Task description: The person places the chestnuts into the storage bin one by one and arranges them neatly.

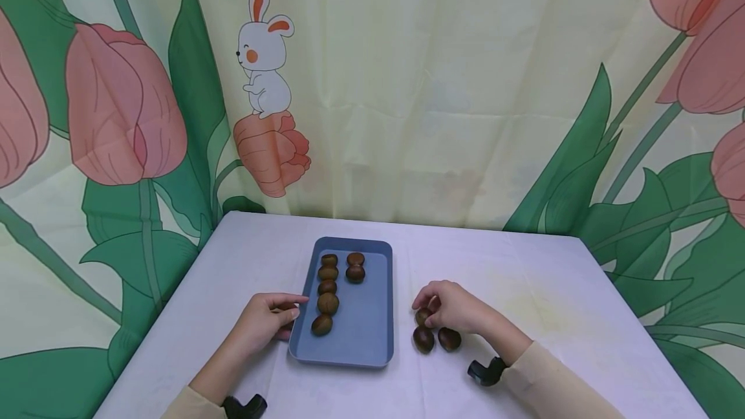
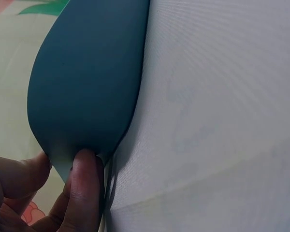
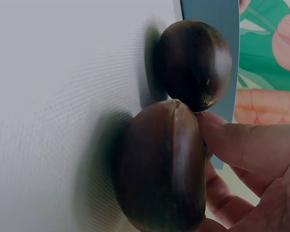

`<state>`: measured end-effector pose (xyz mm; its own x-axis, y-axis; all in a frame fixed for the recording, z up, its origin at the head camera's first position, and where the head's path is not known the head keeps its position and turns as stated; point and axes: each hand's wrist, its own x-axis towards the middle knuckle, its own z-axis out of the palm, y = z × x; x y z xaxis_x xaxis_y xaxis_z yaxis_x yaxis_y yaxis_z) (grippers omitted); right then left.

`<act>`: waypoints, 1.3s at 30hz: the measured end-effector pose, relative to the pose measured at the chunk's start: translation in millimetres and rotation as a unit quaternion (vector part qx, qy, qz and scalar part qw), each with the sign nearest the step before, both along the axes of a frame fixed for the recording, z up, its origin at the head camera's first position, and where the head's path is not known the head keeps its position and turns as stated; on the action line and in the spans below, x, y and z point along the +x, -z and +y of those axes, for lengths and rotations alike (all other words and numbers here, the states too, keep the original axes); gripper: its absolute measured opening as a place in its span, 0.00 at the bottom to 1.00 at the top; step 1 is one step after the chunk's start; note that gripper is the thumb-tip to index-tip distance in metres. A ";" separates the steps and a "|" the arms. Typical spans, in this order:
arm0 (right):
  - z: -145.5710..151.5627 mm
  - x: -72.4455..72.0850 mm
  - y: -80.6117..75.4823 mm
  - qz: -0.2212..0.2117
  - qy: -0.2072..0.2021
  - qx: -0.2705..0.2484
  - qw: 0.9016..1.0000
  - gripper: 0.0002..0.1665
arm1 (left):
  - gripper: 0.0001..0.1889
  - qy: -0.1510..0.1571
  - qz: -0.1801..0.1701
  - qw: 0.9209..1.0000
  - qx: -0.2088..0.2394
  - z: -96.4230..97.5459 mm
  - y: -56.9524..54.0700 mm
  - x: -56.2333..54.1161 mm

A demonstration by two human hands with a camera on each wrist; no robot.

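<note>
My left hand (image 1: 260, 323) holds the left edge of a blue-grey rectangular tray (image 1: 362, 325). In the left wrist view, its fingertips are at the tray's outer wall (image 2: 87, 72). On the tray, several brown chestnuts (image 1: 328, 303) form a column along the left, and two more chestnuts (image 1: 356, 273) are at the top of a second column. Right of the tray, my right hand (image 1: 456, 306) pinches a chestnut (image 1: 422, 317) between thumb and fingers. Just below it lie two chestnuts, a left one (image 1: 423, 339) and a right one (image 1: 449, 339); in the right wrist view, chestnuts largely hide the held one.
A white cloth covers the table (image 1: 524, 283). Behind it hangs a curtain (image 1: 407, 83) printed with tulips and a rabbit. Black wrist devices sit below the left hand (image 1: 246, 406) and right hand (image 1: 486, 372), near the beige sleeves.
</note>
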<state>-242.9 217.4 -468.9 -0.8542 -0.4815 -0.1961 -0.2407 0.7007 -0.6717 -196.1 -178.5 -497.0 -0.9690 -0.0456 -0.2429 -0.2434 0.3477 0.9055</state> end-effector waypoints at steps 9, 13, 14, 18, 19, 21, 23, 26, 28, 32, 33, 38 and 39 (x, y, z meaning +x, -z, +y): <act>-1.3 0.7 2.5 0.010 0.003 -0.006 1.000 0.16 | 0.15 -0.004 -0.003 1.000 0.002 -0.7 0.2 0.9; -1.8 -0.6 3.2 0.014 0.007 -0.008 1.000 0.16 | 0.15 -0.003 -0.006 1.000 0.004 -0.6 -0.2 -0.2; -1.8 -0.9 3.0 0.014 0.008 -0.009 1.000 0.17 | 0.15 -0.002 -0.007 1.000 0.004 -0.5 -0.4 -0.4; -2.3 -2.9 1.5 0.023 0.004 -0.008 1.000 0.17 | 0.15 -0.002 -0.007 1.000 0.005 -0.1 -0.9 -0.6; -2.6 -3.5 0.8 0.027 0.001 -0.007 1.000 0.17 | 0.15 -0.001 -0.006 1.000 0.006 -0.1 -0.9 -0.5; -3.4 -4.8 -0.6 0.032 -0.003 -0.010 0.999 0.17 | 0.15 -0.001 -0.005 1.000 0.007 -0.3 -0.8 -0.2; -4.4 -6.1 -2.2 0.033 -0.006 -0.016 0.999 0.17 | 0.15 -0.001 -0.005 1.000 0.007 -0.4 -0.8 -0.1; -6.1 -7.9 -4.8 0.031 -0.010 -0.030 0.999 0.17 | 0.15 0.000 -0.004 1.000 0.007 -0.4 -0.9 -0.1; -7.7 -9.2 -6.8 0.028 -0.013 -0.039 0.999 0.17 | 0.15 0.000 -0.003 1.000 0.007 -0.4 -0.9 0.0; -11.9 -11.5 -11.6 0.022 -0.017 -0.052 0.998 0.17 | 0.15 0.001 -0.002 1.000 0.006 -0.4 -0.9 -0.1; -13.2 -12.1 -12.9 0.022 -0.018 -0.054 0.998 0.16 | 0.15 0.001 -0.001 1.000 0.006 -0.4 -0.8 -0.2; -21.7 -15.7 -18.6 0.022 -0.027 -0.065 0.997 0.17 | 0.15 0.001 -0.002 1.000 0.006 -1.0 -0.3 0.3; -23.9 -16.3 -19.9 0.022 -0.028 -0.068 0.997 0.17 | 0.15 0.001 -0.002 1.000 0.006 -1.0 -0.2 0.2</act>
